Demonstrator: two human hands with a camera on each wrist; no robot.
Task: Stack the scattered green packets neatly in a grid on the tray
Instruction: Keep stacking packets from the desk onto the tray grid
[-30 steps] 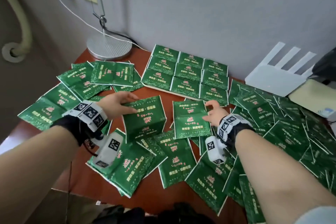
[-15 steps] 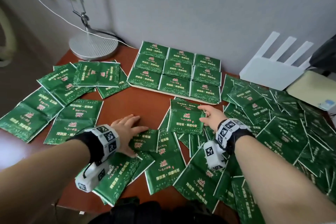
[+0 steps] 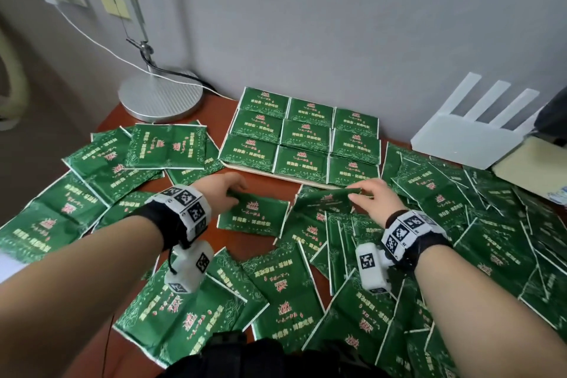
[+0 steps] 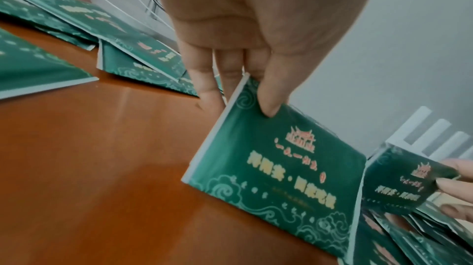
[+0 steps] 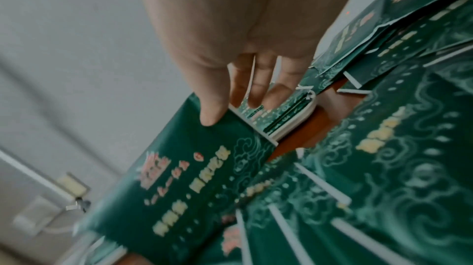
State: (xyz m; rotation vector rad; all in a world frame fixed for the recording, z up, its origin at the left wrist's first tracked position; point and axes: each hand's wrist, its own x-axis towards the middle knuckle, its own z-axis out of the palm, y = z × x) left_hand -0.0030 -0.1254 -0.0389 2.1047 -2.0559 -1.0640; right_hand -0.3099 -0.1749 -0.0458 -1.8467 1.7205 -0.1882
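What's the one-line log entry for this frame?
left hand: pinching packet | right hand: pinching second packet | tray: three-by-three grid | stage: pickup

Black wristbands (image 3: 159,221), white marker-coded camera blocks (image 3: 188,270), bare forearms.

Printed lettering on the green packets (image 3: 253,219) is too blurred to read in every view. The tray (image 3: 245,167) lies almost wholly hidden beneath its grid, only a pale front edge showing. A dark object (image 3: 553,113) is cut off at the frame's right edge, unidentifiable.
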